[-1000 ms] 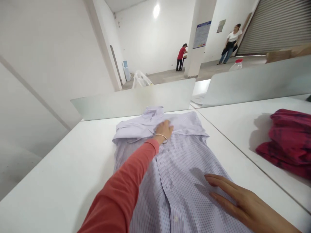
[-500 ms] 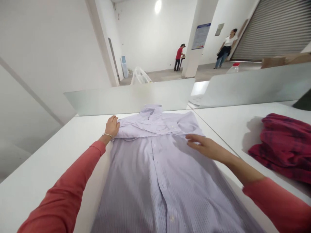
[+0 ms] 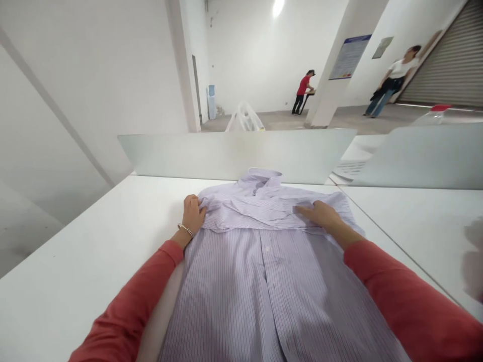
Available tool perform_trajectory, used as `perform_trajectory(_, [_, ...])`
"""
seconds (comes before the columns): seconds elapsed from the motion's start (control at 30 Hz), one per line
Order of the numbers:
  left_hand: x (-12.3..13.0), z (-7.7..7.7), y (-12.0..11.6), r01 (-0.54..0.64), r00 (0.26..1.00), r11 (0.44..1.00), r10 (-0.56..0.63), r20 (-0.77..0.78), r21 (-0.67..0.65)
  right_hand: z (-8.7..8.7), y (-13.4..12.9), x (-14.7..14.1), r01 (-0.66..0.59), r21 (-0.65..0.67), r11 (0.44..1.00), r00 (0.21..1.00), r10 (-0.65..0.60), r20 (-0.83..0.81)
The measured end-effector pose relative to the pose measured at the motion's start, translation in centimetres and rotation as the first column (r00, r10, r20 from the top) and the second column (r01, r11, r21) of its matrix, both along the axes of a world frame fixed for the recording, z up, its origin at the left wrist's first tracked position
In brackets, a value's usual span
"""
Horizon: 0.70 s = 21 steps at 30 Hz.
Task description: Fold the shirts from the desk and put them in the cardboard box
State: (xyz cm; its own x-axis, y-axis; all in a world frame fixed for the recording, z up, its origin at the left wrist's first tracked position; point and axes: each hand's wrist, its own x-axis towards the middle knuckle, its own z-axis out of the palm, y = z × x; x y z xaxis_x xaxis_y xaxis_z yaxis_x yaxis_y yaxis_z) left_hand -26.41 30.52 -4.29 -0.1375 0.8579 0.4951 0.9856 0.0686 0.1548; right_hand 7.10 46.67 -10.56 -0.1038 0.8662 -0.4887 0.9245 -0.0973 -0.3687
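Note:
A pale lilac striped button shirt (image 3: 264, 281) lies face up on the white table (image 3: 86, 241), its collar toward the far side. A band of the upper shirt lies folded across it. My left hand (image 3: 192, 215), with a thin metal bangle (image 3: 185, 231) on the wrist, has its fingers curled on the band's left edge. My right hand (image 3: 319, 213) lies flat on the same band, fingers pointing left. Both red-orange sleeves reach in from the lower corners.
A frosted glass divider (image 3: 234, 156) stands along the table's far edge. A seam separates this table from a second white table (image 3: 426, 226) on the right. Beyond, a person in a red shirt (image 3: 304, 90) and a person in a white top (image 3: 392, 80) stand far off.
My view has turned left, and the red cloth has left the frame. My right hand has moved left onto the folded band, and my left hand has moved onto the shirt's edge.

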Motion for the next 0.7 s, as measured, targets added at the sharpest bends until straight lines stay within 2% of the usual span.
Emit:
perform_trajectory(0.13, [0.8, 0.3, -0.3, -0.011, 0.989, 0.998, 0.001, -0.146, -0.062, -0.1, 0.0, -0.5, -0.007, -0.03, 1.0, 1.0, 0.007, -0.001])
perform_trajectory(0.33, [1.2, 0.8, -0.6, -0.028, 0.987, 0.976, -0.008, -0.163, -0.217, 0.4, -0.6, -0.6, -0.014, 0.104, 0.994, 0.998, 0.021, -0.063])
perform_trajectory(0.43, [1.2, 0.8, -0.7, -0.048, 0.988, 0.939, -0.006, -0.155, -0.339, 0.9, -0.5, 0.0, 0.069, 0.189, 0.98, 0.99, -0.044, -0.135])
perform_trajectory(0.53, [1.2, 0.7, -0.9, -0.108, 0.991, 0.884, 0.061, -0.118, -0.455, 0.8, -0.5, 0.7, 0.15, 0.294, 0.944, 0.978, -0.097, -0.186])
perform_trajectory(0.63, [1.2, 0.7, -1.1, -0.138, 0.99, 0.85, 0.135, -0.044, -0.508, -0.6, -0.7, 0.9, 0.07, 0.295, 0.953, 0.993, -0.04, -0.107])
perform_trajectory(0.7, [1.2, 0.7, -1.1, -0.146, 0.983, 0.865, 0.183, 0.03, -0.479, -1.7, -0.7, 0.6, -0.033, 0.255, 0.966, 0.999, 0.041, -0.026])
